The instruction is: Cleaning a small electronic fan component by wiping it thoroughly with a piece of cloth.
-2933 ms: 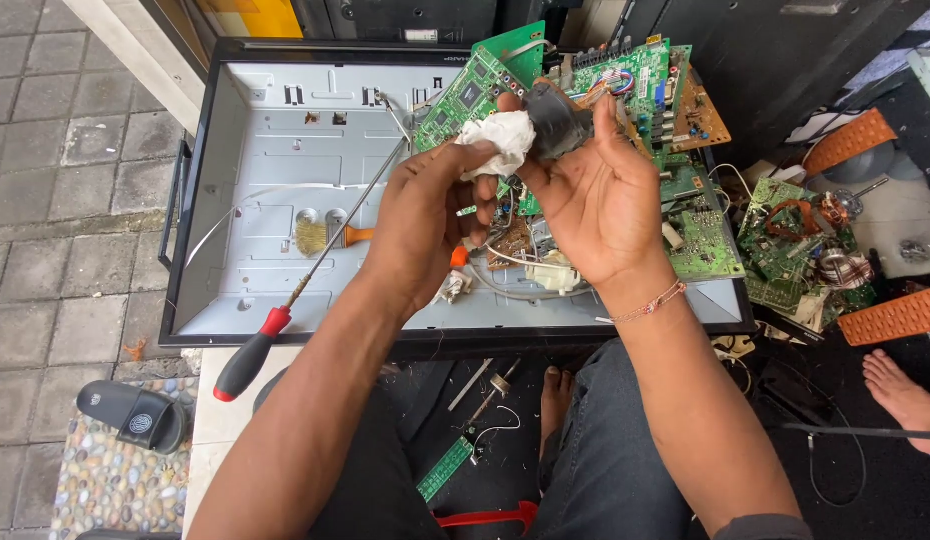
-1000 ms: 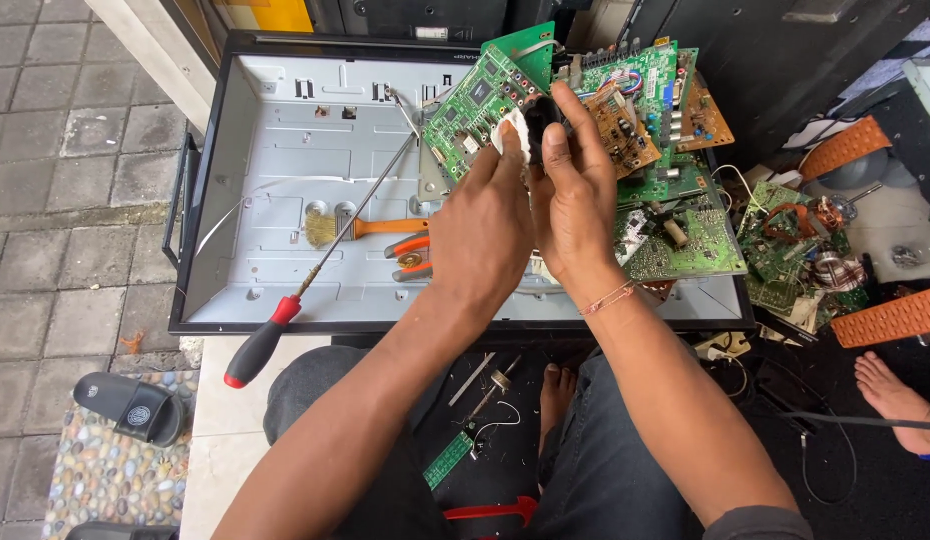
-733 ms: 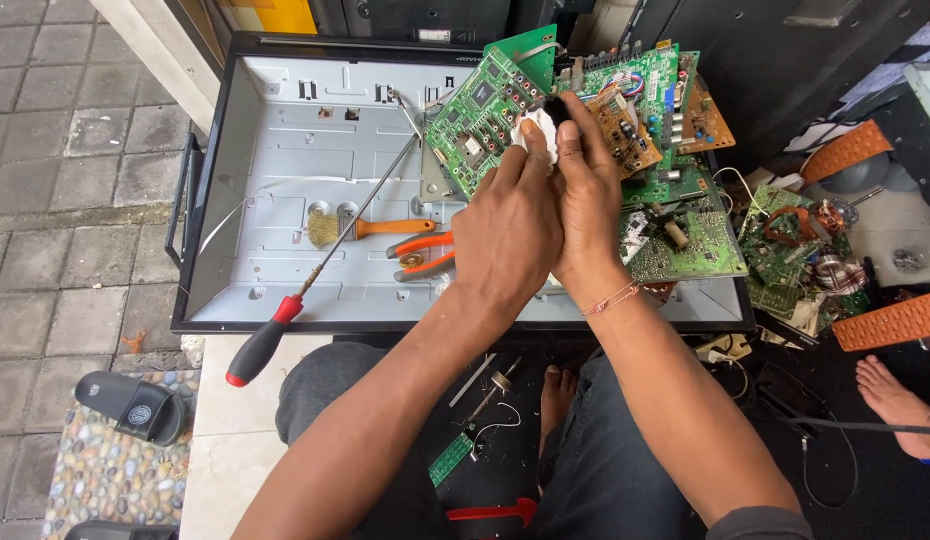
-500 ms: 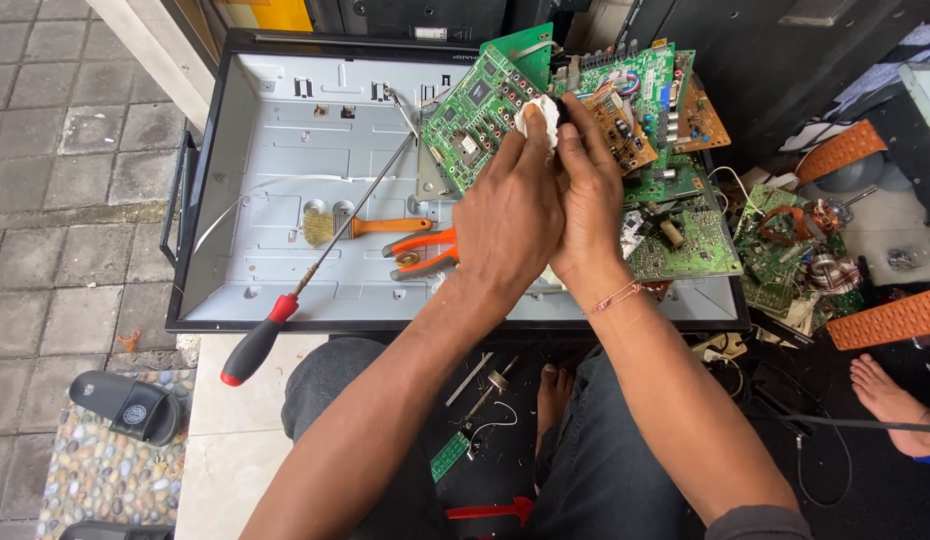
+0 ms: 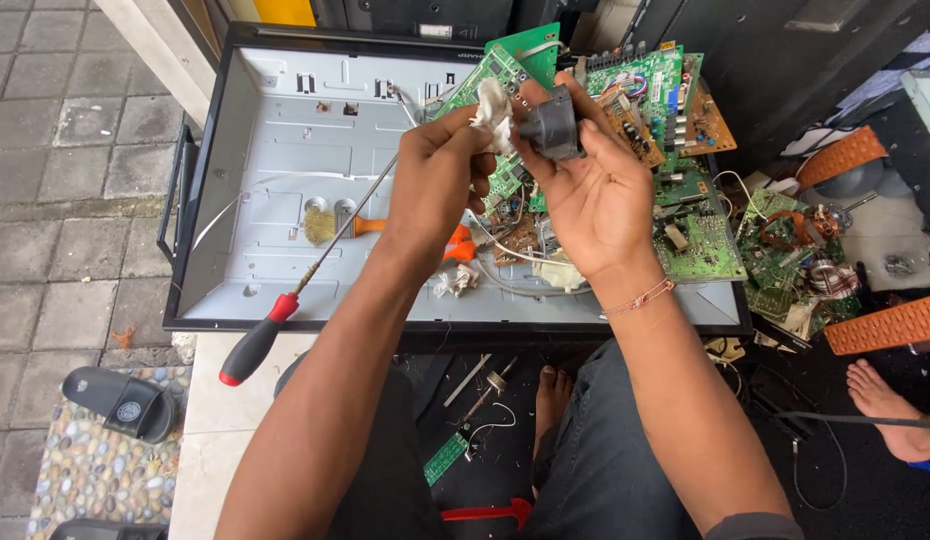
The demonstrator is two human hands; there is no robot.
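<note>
small dark plastic part (image 5: 553, 125) is up in the air over the green circuit boards (image 5: 640, 85), pinched in the right hand (image 5: 585, 190). left hand (image 5: 440, 180) is right beside it, fingers closed on a crumpled white cloth (image 5: 493, 105) touching the part. underneath is a grey metal panel tray (image 5: 285, 150), with a long red-handled screwdriver (image 5: 285, 305) leaning over its front edge and orange pliers (image 5: 455, 240) behind the left wrist.
</note>
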